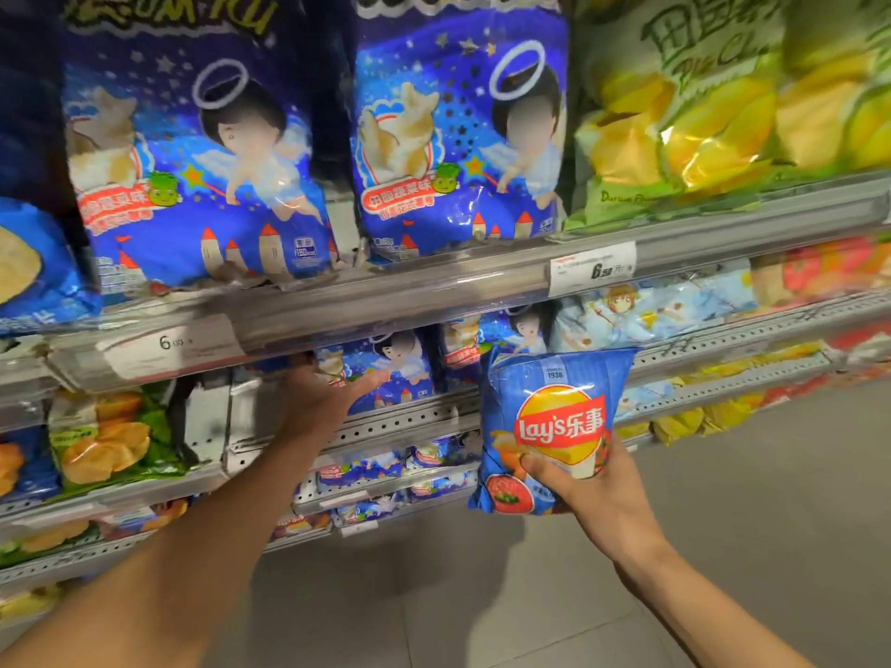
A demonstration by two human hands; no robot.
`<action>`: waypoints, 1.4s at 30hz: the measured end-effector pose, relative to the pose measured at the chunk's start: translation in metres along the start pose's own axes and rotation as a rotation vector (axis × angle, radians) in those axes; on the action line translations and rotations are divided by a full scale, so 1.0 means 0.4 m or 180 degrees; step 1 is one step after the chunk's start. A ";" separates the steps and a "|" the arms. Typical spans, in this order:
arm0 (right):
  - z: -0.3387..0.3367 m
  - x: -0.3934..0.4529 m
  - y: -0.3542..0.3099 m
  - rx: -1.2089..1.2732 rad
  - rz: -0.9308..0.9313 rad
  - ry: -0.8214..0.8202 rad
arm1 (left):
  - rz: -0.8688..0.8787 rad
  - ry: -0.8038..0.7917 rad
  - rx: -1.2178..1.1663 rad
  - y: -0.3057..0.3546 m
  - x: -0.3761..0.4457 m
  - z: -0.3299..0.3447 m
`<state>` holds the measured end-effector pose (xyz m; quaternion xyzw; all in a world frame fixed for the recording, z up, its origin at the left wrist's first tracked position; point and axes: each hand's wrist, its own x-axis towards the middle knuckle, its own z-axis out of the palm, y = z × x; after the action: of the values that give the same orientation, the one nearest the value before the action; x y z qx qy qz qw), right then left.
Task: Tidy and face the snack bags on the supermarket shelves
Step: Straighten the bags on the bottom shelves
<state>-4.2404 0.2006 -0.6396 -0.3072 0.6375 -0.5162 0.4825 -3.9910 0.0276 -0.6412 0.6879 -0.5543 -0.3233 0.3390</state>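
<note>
Head view: your right hand (586, 479) grips a Lay's bag (549, 426) off the shelf, so it needs a home. Your left hand (328, 395) reaches, fingers loose, to the angel-print bags (385, 373) on the second shelf (410, 421). Plenty left to face.

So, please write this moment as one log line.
right hand: holds Lay's bag | left hand: open, reaching to angel bag on second shelf

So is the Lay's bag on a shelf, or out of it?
Out. The right hand grips the Lay's bag in front of the shelves, above the floor, upright with its logo facing the camera.
</note>
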 end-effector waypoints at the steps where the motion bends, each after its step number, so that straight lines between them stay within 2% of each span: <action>1: 0.006 -0.003 -0.001 0.0017 -0.0013 -0.0023 | 0.0022 -0.0042 0.0038 -0.005 0.000 0.000; 5: 0.046 -0.020 0.001 0.0127 -0.0011 -0.0150 | -0.0166 -0.0458 -0.0080 -0.023 0.019 -0.003; 8: 0.101 -0.045 0.003 0.0048 -0.0013 -0.0179 | -0.0234 -0.0526 0.0219 -0.035 0.002 -0.028; 11: 0.191 -0.071 0.003 -0.0054 -0.0095 -0.0137 | 0.0286 -0.0714 0.0517 -0.076 -0.029 -0.078; 14: 0.296 -0.101 0.002 -0.0004 -0.0106 -0.0186 | 0.0816 -0.0791 0.1281 -0.137 -0.069 -0.163; 18: 0.461 -0.142 0.003 -0.0061 -0.0263 -0.0105 | 0.1735 -0.0236 0.1647 -0.244 -0.098 -0.337; 20: 0.535 -0.152 0.001 -0.0131 -0.0265 -0.0101 | 0.1981 -0.0011 0.1887 -0.297 -0.105 -0.418; 26: 0.692 -0.128 -0.014 -0.0446 -0.0324 -0.0217 | 0.1292 -0.0025 0.2387 -0.403 -0.081 -0.550; 36: 0.823 0.046 -0.075 -0.0936 -0.0828 -0.0094 | 0.1167 -0.0356 0.3114 -0.421 -0.049 -0.527; 40: 0.849 0.088 -0.090 -0.1134 -0.1053 -0.0094 | 0.0991 -0.0313 0.3181 -0.410 -0.039 -0.522; 42: 0.859 0.102 -0.089 -0.1085 -0.0976 -0.0182 | 0.0899 -0.0294 0.3192 -0.406 -0.037 -0.520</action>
<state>-3.9381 0.0302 -0.6183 -0.4920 0.6474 -0.4594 0.3574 -3.7346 0.0900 -0.6573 0.6693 -0.7428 0.0007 -0.0166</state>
